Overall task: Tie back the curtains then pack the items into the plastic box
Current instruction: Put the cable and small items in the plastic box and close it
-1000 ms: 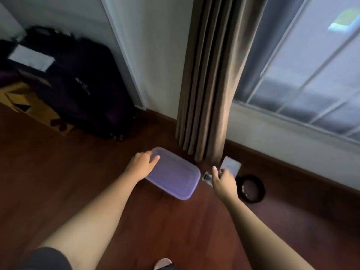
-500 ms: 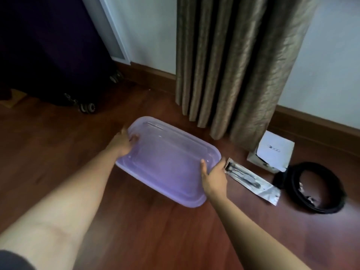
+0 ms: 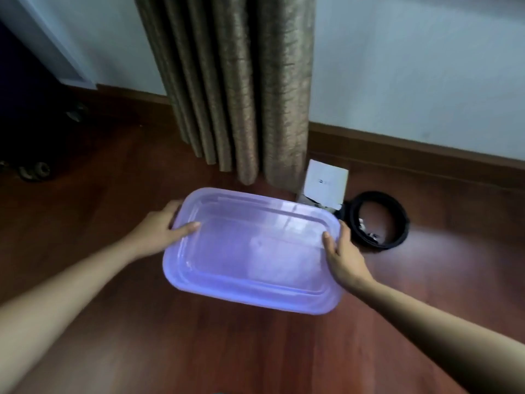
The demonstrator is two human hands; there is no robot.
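A translucent purple plastic box (image 3: 255,291) with its lid on lies on the wooden floor in front of me. My left hand (image 3: 159,231) grips its left end, thumb on top of the lid. At the right end my right hand (image 3: 343,254) holds the rim, thumb on the lid. The brown curtain (image 3: 241,89) hangs gathered in folds just behind the box. A small white box (image 3: 326,184) and a black coiled cable (image 3: 377,223) lie on the floor to the right. The flat packet seen earlier is hidden behind the plastic box.
A dark wheeled suitcase (image 3: 25,132) stands at the left against the wall. A brown skirting board (image 3: 426,152) runs along the white wall. Red-brown floorboards (image 3: 255,351) stretch toward me.
The view has closed in and tilted down. Both hands now hold the ends of the plastic box, which has shifted right, covering the flat packet beside the white box.
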